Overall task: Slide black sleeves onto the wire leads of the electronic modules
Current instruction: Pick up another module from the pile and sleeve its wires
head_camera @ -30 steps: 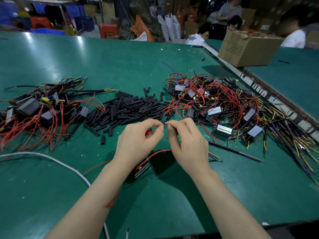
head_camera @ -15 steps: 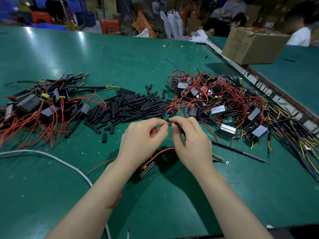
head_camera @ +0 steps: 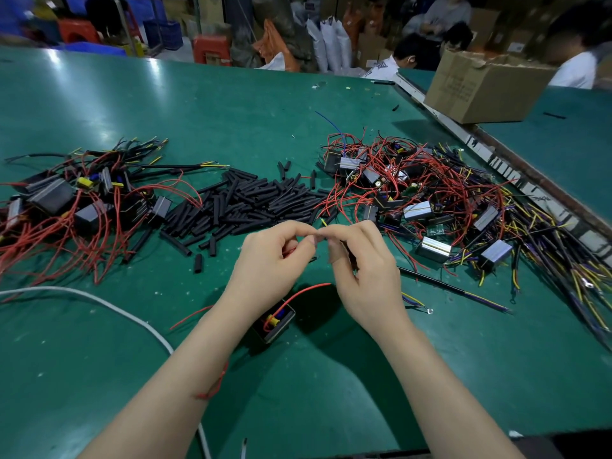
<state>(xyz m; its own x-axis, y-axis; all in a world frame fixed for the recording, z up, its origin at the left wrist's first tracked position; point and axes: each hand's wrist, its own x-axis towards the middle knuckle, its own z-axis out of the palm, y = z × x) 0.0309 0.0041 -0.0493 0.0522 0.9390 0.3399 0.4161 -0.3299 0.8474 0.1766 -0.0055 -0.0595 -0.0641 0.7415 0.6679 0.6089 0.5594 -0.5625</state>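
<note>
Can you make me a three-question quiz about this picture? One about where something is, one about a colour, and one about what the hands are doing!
1. Where is the heap of loose black sleeves?
A. Between the two piles of modules
B. Inside the cardboard box
C. Under the forearms

2. What colour is the table?
A. Red
B. Green
C. White

3. What are the left hand and right hand doing?
A. Lying flat on the table
B. Lifting the cardboard box
C. Meeting fingertip to fingertip, pinching something small

Answers:
1 A: the sleeves lie between the left pile and the right pile.
2 B: the whole top is green.
3 C: both hands have curled fingers meeting above the module, whose red wire runs up toward them.
</note>
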